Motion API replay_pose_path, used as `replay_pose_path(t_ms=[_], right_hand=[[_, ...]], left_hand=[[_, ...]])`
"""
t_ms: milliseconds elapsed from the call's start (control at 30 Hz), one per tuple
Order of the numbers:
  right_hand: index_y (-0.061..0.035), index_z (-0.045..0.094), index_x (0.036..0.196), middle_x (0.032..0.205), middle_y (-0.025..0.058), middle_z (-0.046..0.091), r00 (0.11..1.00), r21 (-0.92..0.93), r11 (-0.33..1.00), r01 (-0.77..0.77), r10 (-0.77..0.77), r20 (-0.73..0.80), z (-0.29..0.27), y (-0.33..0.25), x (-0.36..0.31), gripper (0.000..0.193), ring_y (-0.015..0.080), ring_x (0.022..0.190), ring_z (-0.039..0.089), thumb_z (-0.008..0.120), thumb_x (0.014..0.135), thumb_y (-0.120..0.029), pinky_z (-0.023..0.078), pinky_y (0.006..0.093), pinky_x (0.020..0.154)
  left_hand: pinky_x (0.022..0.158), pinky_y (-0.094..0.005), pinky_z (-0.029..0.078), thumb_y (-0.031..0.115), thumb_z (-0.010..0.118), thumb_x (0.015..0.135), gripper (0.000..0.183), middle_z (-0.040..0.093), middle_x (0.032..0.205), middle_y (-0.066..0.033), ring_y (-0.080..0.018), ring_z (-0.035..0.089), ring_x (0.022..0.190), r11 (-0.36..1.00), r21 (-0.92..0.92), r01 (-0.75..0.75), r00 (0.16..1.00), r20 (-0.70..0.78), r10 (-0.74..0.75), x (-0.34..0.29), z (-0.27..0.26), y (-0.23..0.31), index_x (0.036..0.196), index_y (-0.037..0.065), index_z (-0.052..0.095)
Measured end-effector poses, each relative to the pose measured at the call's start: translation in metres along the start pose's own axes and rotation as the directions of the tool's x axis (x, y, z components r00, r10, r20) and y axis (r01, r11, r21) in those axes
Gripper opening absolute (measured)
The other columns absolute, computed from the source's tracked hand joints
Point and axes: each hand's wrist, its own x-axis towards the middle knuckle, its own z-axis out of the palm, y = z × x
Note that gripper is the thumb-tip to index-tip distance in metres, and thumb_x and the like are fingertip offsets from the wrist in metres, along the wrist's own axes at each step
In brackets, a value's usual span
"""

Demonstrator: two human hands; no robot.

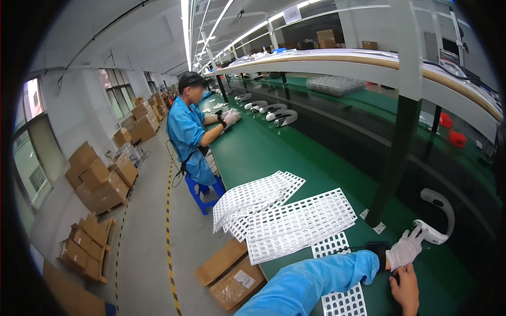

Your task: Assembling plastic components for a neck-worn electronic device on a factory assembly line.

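Note:
My left hand (406, 250), in a thin white glove and a blue sleeve, reaches across to the right. Its fingers close on the near end of a white, curved, loop-shaped device (433, 231), which lies at the edge of the dark strip. Just below the glove's wrist is my bare right hand (406, 292). Its thumb and bent fingers are apart, with nothing visible between them; whether it touches the glove I cannot tell. Under my left forearm lies a white sheet of small dark-centred labels or pads (345, 303). Overlapping stacks of similar sheets (300, 224) spread out beyond the forearm.
A co-worker (190, 126) in blue sits at the green bench (253, 152), handling small white parts. More white loop devices (282, 117) line the dark strip. A post (395, 158) supports the overhead shelf (327, 62). Cardboard boxes (237, 279) stand beside the bench and along the wall.

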Motion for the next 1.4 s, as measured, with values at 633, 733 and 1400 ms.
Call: replay_pose_path(t_ms=[633, 733, 1400], right_hand=[[0.0009, 0.063, 0.071, 0.063, 0.0098, 0.057, 0.978, 0.212, 0.973, -0.085, 0.122, -0.168, 0.015, 0.015, 0.017, 0.007, 0.0176, 0.051, 0.051, 0.069, 0.071, -0.003, 0.038, 0.0306, 0.051], [-0.0007, 0.065, 0.071, 0.060, 0.0064, 0.056, 0.974, 0.208, 0.975, -0.082, 0.122, -0.189, 0.016, 0.018, 0.013, 0.006, 0.0152, 0.048, 0.052, 0.071, 0.073, -0.002, 0.040, 0.0277, 0.049], [-0.0081, 0.067, 0.074, 0.062, 0.0041, 0.059, 0.995, 0.187, 0.982, -0.023, 0.040, -0.090, 0.017, 0.014, 0.012, 0.004, 0.0208, 0.050, 0.054, 0.071, 0.073, -0.009, 0.042, 0.0339, 0.052]], left_hand=[[0.068, -0.0387, 0.048, 0.019, 0.058, 0.081, 0.015, 0.061, 0.090, -0.0134, -0.0270, 0.061, 0.081, 0.989, -0.141, -0.046, 0.999, 0.014, 0.049, -0.002, 0.020, -0.008, 0.086, 0.007, 0.065], [0.068, -0.0382, 0.047, 0.018, 0.058, 0.080, 0.013, 0.060, 0.089, -0.0116, -0.0258, 0.060, 0.083, 0.991, -0.133, -0.015, 0.998, 0.054, 0.022, 0.005, 0.015, 0.000, 0.086, 0.008, 0.065], [0.076, -0.0385, 0.044, 0.014, 0.060, 0.078, 0.009, 0.056, 0.089, -0.0113, -0.0267, 0.056, 0.089, 0.959, -0.268, 0.087, 0.995, 0.064, -0.073, 0.005, -0.004, -0.004, 0.082, 0.007, 0.064]])
